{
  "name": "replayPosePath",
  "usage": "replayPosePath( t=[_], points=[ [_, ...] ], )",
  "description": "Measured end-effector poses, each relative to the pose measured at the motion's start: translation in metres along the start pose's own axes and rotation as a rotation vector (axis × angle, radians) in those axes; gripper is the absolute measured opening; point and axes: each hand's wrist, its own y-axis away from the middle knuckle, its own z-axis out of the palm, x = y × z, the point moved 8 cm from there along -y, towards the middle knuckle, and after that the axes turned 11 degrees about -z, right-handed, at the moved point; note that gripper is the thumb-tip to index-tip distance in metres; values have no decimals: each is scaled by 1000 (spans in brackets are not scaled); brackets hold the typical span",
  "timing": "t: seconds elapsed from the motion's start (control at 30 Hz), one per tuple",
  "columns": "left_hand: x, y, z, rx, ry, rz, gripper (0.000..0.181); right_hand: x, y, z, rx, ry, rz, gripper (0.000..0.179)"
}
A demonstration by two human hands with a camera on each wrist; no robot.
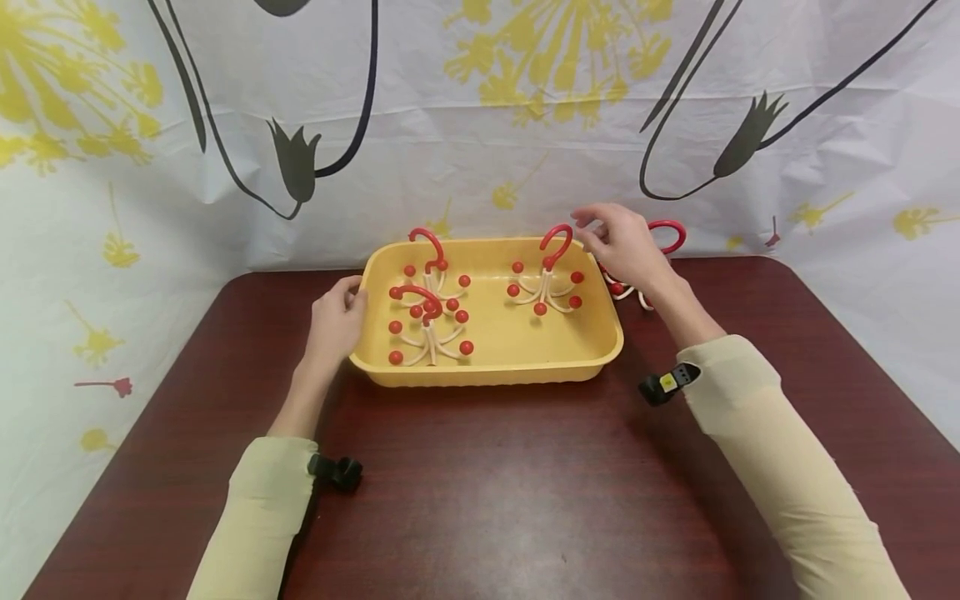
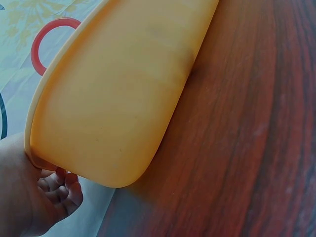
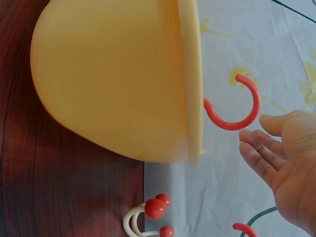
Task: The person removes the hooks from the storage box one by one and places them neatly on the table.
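A yellow plastic tray (image 1: 517, 343) holds three hook hangers, each with a red top hook and white curved arms tipped with red balls. Two of them, a rear hanger (image 1: 427, 250) and a front hanger (image 1: 430, 337), stand at the tray's left side; a third hanger (image 1: 546, 287) stands at its right. My left hand (image 1: 337, 321) grips the tray's left end, its fingers curled under the rim in the left wrist view. Beside the third hanger's red hook (image 3: 232, 123), my right hand (image 3: 291, 158) has its fingers extended, with a small gap between them.
Outside the tray, on the right, another hanger (image 1: 667, 237) is partly hidden behind my right hand. A dark red wooden table (image 1: 487, 483) lies under everything. A white sheet with a flower print (image 1: 487, 167) hangs behind it.
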Motion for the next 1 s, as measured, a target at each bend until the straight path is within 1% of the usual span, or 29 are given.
replayPosePath(
  t=[0.17, 0.23, 0.33, 0.47, 0.57, 0.67, 0.83, 1.0],
  points=[
    [-1, 0, -1, -2, 1, -10, 39, -1, -5, 12, -88, -5, 10, 42],
    [-1, 0, 0, -5, 0, -13, 39, -3, -6, 16, -112, 2, 3, 40],
    [-1, 0, 0, -7, -2, -12, 38, -4, -7, 20, -119, 8, -8, 33],
    [0, 0, 0, -8, 1, -4, 38, -2, -5, 20, -101, 23, 6, 30],
    [0, 0, 0, -9, 2, -1, 38, 0, -3, 20, -84, 20, 25, 28],
    [0, 0, 0, -7, 2, -6, 38, 1, -2, 20, -63, 10, 25, 24],
    [0, 1, 0, -6, 1, -15, 39, -3, 0, 16, -12, 10, 11, 20],
    [1, 1, 0, -8, 4, -11, 38, -9, 2, 6, 56, 9, 2, 19]
  ],
)
